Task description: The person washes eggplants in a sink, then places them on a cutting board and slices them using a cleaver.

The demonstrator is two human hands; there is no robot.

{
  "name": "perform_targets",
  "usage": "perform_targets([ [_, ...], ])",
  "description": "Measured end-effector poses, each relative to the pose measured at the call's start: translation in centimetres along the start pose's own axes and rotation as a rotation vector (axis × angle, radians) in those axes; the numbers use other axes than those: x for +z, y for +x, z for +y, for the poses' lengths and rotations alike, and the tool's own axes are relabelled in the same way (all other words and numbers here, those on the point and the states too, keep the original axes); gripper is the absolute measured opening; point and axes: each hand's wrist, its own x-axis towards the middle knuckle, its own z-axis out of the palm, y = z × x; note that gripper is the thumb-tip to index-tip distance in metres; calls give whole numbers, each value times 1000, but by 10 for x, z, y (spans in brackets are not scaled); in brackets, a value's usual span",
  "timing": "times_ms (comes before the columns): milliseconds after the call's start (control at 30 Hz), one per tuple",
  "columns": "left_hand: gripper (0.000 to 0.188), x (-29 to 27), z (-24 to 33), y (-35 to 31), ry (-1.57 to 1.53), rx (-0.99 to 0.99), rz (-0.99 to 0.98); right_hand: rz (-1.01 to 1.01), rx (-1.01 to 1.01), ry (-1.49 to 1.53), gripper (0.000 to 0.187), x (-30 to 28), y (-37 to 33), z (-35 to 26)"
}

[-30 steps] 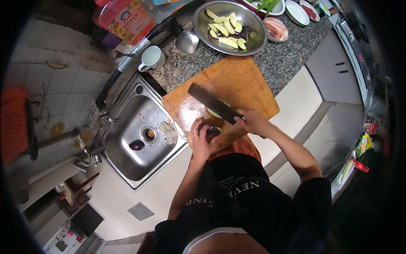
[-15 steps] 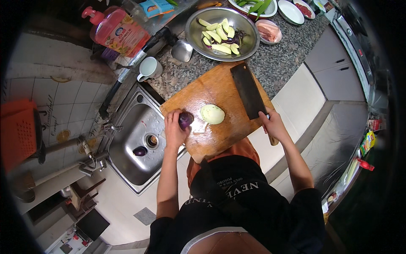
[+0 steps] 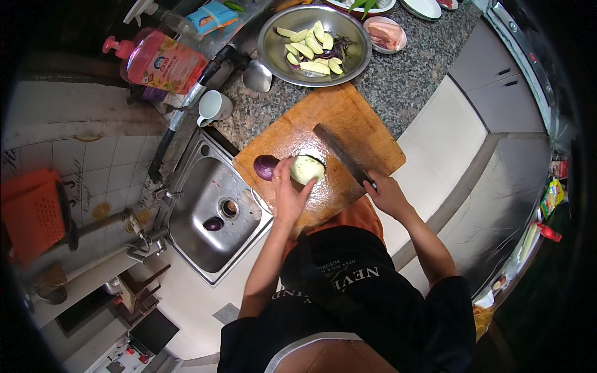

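Note:
On the wooden cutting board (image 3: pixel 367 124) sits a round eggplant half (image 3: pixel 308 169) with its pale cut face showing. My left hand (image 3: pixel 290 196) grips it from the near left, thumb and fingers on either side. A purple-skinned eggplant half (image 3: pixel 265 166) lies just left of that hand, skin up. In my right hand (image 3: pixel 388 198) is the handle of a dark cleaver (image 3: pixel 343 154). The blade is turned nearly edge-on over the board, to the right of the held half and apart from it.
A steel bowl (image 3: pixel 272 53) of eggplant wedges (image 3: pixel 313 48) stands beyond the board. Near it are a dish of meat (image 3: pixel 385 35), a ladle-like steel utensil (image 3: pixel 257 77) and a white mug (image 3: pixel 215 106). The sink (image 3: pixel 186 208) at left holds a purple piece (image 3: pixel 213 223).
My left hand has let go of the purple half and moved right onto the pale-faced half. My right hand has brought the cleaver left, turning its blade from flat to nearly edge-on.

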Motion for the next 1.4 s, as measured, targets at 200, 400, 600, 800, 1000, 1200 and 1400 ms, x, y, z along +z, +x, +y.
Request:
perform_targets([
  [200,60,31,-12,-5,-498,-294,68,-84,-57,-114,15,-6,-3,-15],
  [400,54,38,-16,-4,-647,-372,106,-132,-162,-276,16,-9,-7,-23],
  [600,50,43,-13,-4,-715,-380,97,-146,-195,-306,12,-7,-8,-24],
  [800,56,49,-20,-11,-601,-358,113,-148,-251,-339,6,-6,-9,-23],
  [1000,58,51,-14,-8,-643,-389,130,-187,-198,-296,5,-10,-5,-26],
  [1200,56,41,-22,-6,-967,-685,31,-156,-24,-26,16,-23,-1,-28],
  [1400,54,5,4,-16,-1111,-685,43,-11,35,140,18,-27,5,-20],
])
